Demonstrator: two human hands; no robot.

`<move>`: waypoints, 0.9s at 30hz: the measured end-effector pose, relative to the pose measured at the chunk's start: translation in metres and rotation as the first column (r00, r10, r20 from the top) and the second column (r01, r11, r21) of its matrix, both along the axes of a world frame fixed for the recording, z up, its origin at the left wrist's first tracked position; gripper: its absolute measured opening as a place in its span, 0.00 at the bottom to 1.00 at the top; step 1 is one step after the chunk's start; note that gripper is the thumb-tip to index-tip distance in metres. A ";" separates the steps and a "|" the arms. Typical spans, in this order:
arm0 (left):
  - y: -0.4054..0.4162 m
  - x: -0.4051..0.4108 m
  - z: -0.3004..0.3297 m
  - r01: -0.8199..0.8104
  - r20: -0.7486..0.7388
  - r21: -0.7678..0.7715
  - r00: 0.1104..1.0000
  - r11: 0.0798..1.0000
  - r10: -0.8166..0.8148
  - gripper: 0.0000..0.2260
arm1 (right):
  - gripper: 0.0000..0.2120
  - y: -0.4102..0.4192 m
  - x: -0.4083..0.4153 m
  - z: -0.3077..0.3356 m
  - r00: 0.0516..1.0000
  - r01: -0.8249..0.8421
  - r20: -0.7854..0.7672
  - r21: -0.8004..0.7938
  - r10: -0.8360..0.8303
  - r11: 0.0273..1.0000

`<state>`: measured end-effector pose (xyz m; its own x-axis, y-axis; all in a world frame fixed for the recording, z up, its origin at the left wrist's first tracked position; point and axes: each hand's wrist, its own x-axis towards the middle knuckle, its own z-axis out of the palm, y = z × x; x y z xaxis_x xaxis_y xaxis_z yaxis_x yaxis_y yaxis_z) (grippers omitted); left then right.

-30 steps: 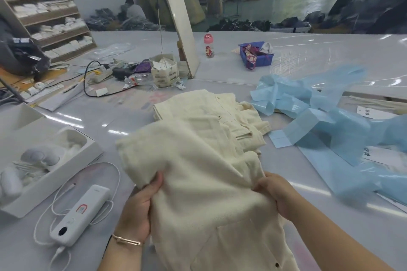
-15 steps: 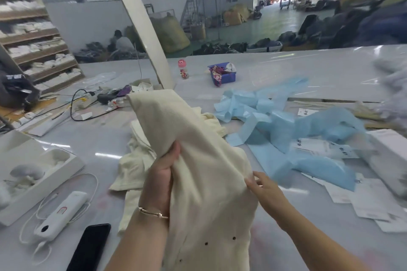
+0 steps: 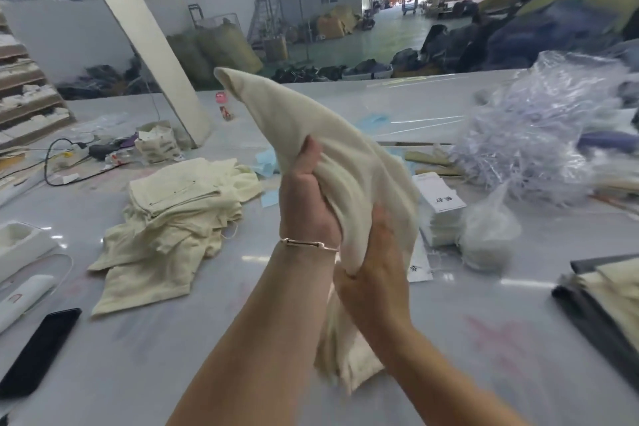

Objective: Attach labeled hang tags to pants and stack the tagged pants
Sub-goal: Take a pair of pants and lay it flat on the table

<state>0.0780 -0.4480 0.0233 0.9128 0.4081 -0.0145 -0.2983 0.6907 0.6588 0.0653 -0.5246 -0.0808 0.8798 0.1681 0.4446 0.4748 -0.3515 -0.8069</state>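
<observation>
Since a moment ago the pants (image 3: 332, 156) have been lifted higher and gathered, and both hands have closed in toward each other. Left hand (image 3: 307, 204) has its grip curled round a bunch of the cloth near the middle; right hand (image 3: 377, 273) presses and holds the fabric just below it, fingers wrapped on a fold. Held above the counter (image 3: 173, 356), the garment runs long from a peak up and to the left down to a bundle resting near the counter between the forearms. This looks like the handling step ahead of tagging: finding the waistband or loop. Next comes reaching a hang tag from the white stack (image 3: 439, 207) just right of the pants. Whether a tag is already on is hard to tell. Finished cream pants (image 3: 173, 214) lie piled well to the left.
</observation>
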 end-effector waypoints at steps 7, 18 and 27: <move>0.031 -0.046 -0.046 0.014 0.297 0.014 0.955 1.000 -0.017 0.18 | 0.32 -0.085 0.001 -0.013 0.810 0.315 0.568 -0.210 -0.147 0.925; 0.127 -0.107 -0.282 -0.394 -0.618 0.250 0.638 0.884 0.459 0.15 | 0.40 -0.102 -0.026 -0.166 0.922 -0.374 -0.324 -0.888 0.213 0.268; 0.128 -0.109 -0.274 0.278 -0.168 0.959 0.398 0.056 0.902 0.29 | 0.28 -0.149 -0.006 -0.163 0.920 0.172 -0.091 -0.781 -0.382 0.601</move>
